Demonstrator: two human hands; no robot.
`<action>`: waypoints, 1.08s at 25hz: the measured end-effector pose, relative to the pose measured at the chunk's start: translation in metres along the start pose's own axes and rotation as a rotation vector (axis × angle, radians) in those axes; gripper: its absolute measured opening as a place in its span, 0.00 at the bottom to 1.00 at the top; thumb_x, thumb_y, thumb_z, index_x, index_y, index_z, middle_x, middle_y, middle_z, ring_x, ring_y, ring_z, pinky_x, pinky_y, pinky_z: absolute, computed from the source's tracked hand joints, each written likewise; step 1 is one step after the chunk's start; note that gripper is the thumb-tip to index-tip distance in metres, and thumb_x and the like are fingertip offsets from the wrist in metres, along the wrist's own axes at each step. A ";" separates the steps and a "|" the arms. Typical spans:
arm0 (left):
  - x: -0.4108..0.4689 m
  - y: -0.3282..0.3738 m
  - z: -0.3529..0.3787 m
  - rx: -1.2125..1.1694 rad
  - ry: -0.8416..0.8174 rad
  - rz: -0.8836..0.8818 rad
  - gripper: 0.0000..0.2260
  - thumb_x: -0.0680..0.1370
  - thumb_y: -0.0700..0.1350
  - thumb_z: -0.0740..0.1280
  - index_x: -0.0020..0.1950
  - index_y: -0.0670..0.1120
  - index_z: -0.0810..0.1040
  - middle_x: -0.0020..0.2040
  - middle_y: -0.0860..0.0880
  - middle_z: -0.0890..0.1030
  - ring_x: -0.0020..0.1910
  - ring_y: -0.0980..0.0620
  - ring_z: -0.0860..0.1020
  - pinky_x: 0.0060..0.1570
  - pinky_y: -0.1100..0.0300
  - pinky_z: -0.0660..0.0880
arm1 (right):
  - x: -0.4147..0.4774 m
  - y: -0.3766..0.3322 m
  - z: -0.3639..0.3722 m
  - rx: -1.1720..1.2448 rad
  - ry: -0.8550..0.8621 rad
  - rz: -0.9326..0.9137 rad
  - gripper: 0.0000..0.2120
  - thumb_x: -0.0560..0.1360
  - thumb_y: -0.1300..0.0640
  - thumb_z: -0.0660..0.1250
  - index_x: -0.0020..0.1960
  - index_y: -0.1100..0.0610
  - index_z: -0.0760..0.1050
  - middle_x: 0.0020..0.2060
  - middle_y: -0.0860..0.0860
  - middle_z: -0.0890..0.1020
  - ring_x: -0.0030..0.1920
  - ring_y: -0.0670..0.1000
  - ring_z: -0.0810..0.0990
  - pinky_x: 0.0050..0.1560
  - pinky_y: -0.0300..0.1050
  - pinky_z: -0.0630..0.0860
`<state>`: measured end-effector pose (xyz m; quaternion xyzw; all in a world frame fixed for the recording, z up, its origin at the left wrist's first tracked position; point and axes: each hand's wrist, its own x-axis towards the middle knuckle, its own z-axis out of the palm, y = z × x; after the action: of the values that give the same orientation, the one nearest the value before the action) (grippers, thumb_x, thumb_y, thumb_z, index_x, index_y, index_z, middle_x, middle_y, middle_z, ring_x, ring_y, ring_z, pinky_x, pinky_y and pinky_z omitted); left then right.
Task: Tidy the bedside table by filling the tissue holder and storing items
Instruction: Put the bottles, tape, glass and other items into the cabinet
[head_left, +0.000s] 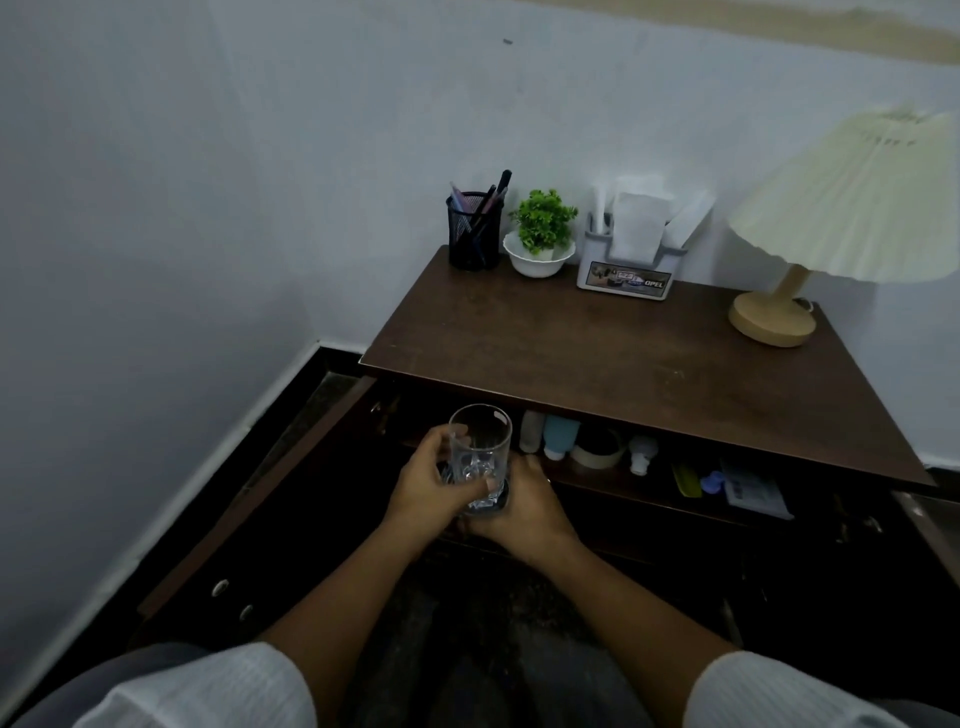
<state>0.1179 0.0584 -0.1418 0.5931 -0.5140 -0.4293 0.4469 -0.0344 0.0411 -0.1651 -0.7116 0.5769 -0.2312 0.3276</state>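
A clear drinking glass (480, 449) stands upright between my hands, in front of the open cabinet under the bedside table (597, 353). My left hand (428, 486) wraps its side. My right hand (524, 506) cups its base, where something dark shows; I cannot tell what it is. On the tabletop at the back stands the grey tissue holder (626, 270), with white tissues (636, 221) sticking out of it. The shelf inside holds small bottles (558, 434), a tape roll (597, 449) and a card pack (753, 491).
A black mesh pen cup (474, 231), a small green plant in a white bowl (543, 239) and a cream pleated lamp (810, 244) stand on the tabletop. The cabinet door (249, 514) hangs open to the left, near the wall.
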 end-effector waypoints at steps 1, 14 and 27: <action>0.008 -0.005 0.000 0.001 0.010 -0.005 0.30 0.64 0.45 0.81 0.63 0.59 0.76 0.60 0.57 0.81 0.60 0.59 0.79 0.61 0.52 0.79 | 0.009 0.003 0.006 0.018 0.007 0.015 0.41 0.54 0.36 0.78 0.65 0.42 0.72 0.57 0.44 0.77 0.55 0.44 0.81 0.50 0.45 0.83; 0.073 -0.024 0.009 -0.069 0.085 -0.073 0.31 0.67 0.39 0.81 0.68 0.48 0.75 0.57 0.52 0.83 0.56 0.55 0.82 0.54 0.61 0.79 | 0.047 0.006 0.018 0.493 0.123 0.194 0.24 0.70 0.70 0.73 0.61 0.50 0.77 0.55 0.48 0.83 0.54 0.49 0.84 0.58 0.47 0.82; 0.056 -0.016 0.014 0.044 0.230 -0.333 0.34 0.69 0.45 0.78 0.73 0.48 0.71 0.62 0.47 0.80 0.57 0.48 0.79 0.57 0.53 0.77 | 0.037 -0.007 0.006 0.988 0.148 0.611 0.15 0.80 0.73 0.60 0.64 0.62 0.73 0.51 0.52 0.79 0.54 0.52 0.81 0.49 0.42 0.81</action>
<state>0.1134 0.0024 -0.1632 0.7245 -0.3639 -0.4155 0.4125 -0.0170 0.0076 -0.1662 -0.2578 0.6010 -0.4168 0.6313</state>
